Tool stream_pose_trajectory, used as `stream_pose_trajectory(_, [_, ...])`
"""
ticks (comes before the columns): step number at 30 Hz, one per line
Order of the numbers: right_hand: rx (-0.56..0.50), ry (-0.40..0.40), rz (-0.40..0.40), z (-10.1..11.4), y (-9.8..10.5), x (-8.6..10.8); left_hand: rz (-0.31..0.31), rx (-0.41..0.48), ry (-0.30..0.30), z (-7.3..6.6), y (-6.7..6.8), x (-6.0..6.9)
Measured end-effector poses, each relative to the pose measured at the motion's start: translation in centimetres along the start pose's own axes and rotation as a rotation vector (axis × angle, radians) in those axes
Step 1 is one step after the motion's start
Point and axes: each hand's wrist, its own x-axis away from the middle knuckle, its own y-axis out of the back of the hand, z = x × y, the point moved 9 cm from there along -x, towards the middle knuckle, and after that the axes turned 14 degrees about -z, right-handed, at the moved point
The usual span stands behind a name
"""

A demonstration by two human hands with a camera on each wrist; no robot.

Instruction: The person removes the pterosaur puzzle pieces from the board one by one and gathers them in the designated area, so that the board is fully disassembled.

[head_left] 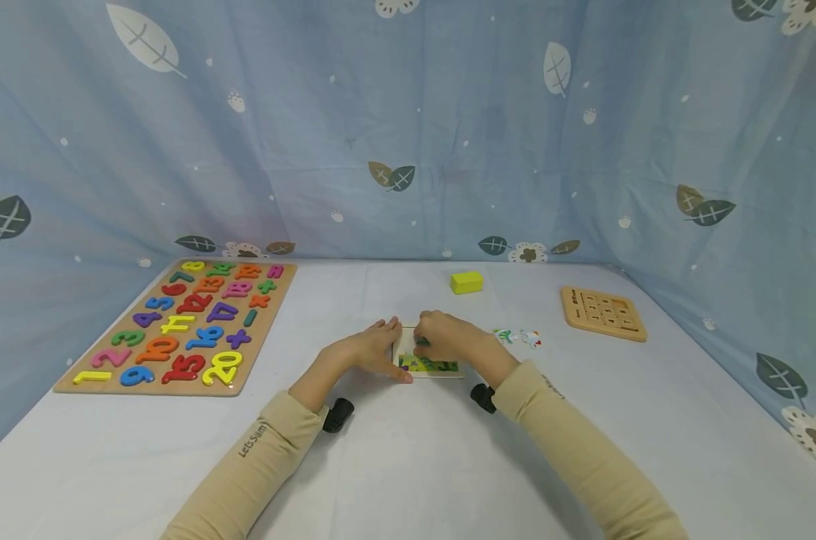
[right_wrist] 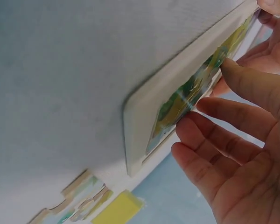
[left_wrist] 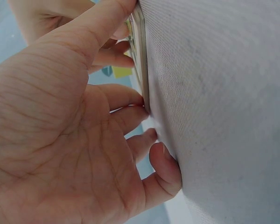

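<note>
A small jigsaw puzzle board (head_left: 406, 343) with a pale frame and a green and yellow picture lies flat on the table. My left hand (head_left: 374, 349) is beside its left side, thumb at the near edge and fingertips touching the side, fingers fairly straight. Over the board my right hand (head_left: 448, 335) bends its fingers and pinches a dark green puzzle piece (head_left: 421, 341), mostly hidden by the hand. In the right wrist view the right thumb and fingertips are at the board's picture (right_wrist: 177, 107). Loose puzzle pieces (head_left: 516, 337) lie just right of the board.
A yellow block (head_left: 466, 283) stands behind the board. Far left lies a wooden number board (head_left: 262, 341) with colourful numerals and signs. A wooden sliding number puzzle (head_left: 604, 313) lies at the right. A patterned blue curtain (head_left: 408, 127) hangs behind the white table (head_left: 408, 465).
</note>
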Motion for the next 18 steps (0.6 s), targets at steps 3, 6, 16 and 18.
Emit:
stream_pose_trajectory(3, [-0.007,-0.009,0.004,0.0,-0.1,-0.1,-0.003,-0.001,0.004,0.0,0.0,0.0])
stream_pose_trajectory(6, [-0.011,-0.029,0.001,-0.2,-0.1,-0.1,-0.006,-0.013,0.011,0.1,-0.1,-0.1])
stream_pose_trajectory(16, [-0.029,0.05,-0.069,1.0,0.6,0.1,-0.009,-0.005,0.016,0.1,-0.1,-0.1])
stream_pose_trajectory(18, [-0.035,0.053,-0.079,1.1,0.7,0.1,-0.01,-0.001,0.016,0.1,-0.1,-0.1])
